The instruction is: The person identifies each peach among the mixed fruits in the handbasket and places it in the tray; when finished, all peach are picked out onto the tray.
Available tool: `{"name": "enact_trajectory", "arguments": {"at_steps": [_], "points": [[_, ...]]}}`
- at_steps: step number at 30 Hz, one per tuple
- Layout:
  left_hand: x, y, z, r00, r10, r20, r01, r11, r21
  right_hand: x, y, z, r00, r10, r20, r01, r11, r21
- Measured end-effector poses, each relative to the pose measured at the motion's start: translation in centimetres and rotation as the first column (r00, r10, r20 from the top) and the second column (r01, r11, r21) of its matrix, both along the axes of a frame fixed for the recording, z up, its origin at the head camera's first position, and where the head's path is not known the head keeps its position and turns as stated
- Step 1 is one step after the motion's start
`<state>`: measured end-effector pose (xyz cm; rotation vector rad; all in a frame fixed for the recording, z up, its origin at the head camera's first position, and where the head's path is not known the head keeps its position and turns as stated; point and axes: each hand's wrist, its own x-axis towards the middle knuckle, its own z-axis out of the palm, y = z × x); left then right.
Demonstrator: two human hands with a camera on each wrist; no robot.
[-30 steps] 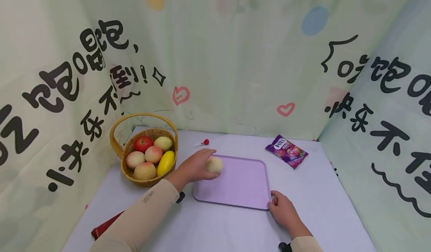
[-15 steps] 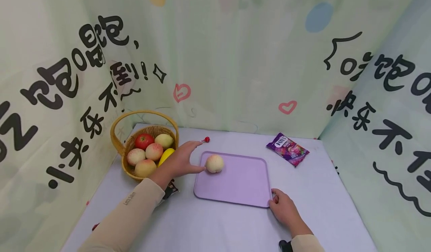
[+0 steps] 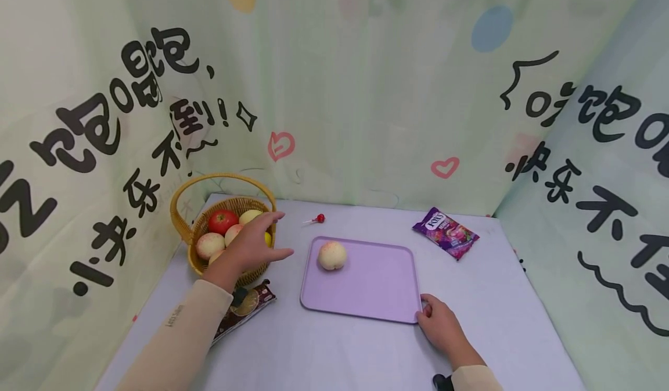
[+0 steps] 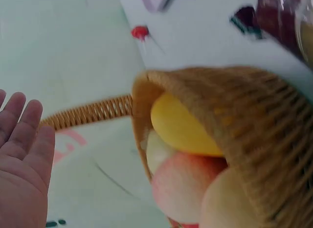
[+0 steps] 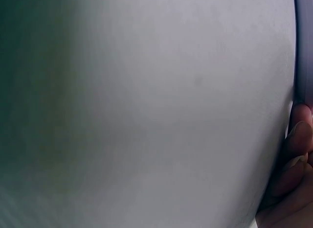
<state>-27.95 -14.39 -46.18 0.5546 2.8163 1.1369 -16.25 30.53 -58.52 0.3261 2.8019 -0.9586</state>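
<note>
My left hand (image 3: 251, 244) hovers over the front right of the wicker basket (image 3: 194, 260), fingers and thumb spread with nothing between them. Inside the basket are a red apple or tomato (image 3: 222, 221), several peaches (image 3: 210, 244) and a yellow fruit, clearer in the left wrist view as a smooth yellow fruit (image 4: 182, 124). One pale peach (image 3: 332, 255) sits at the left of the lilac tray (image 3: 373, 280). With curled fingers, my right hand (image 3: 441, 324) holds the tray's front right corner; the right wrist view has its fingers (image 5: 298, 137) against the tray edge.
A purple FOX'S candy bag (image 3: 446, 233) lies beyond the tray on the right. Behind the tray is a small red lollipop (image 3: 320, 218). A dark brown snack packet (image 3: 251, 305) lies in front of the basket, partly under my left forearm. Printed curtains enclose the table.
My left hand has let go of the peach on the tray and moved left to the basket. The brown packet has come into view. My right hand stays at the tray corner.
</note>
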Motion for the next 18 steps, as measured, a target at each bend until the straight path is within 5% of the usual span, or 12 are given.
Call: {"name": "enact_trajectory", "arguments": {"at_steps": [18], "points": [[-2.3,-5.7,-1.3,0.989,0.137,0.051,-0.135,0.99,-0.045,0.1,0.0,0.1,1.0,0.007,-0.025,-0.007,1.0,0.001]]}}
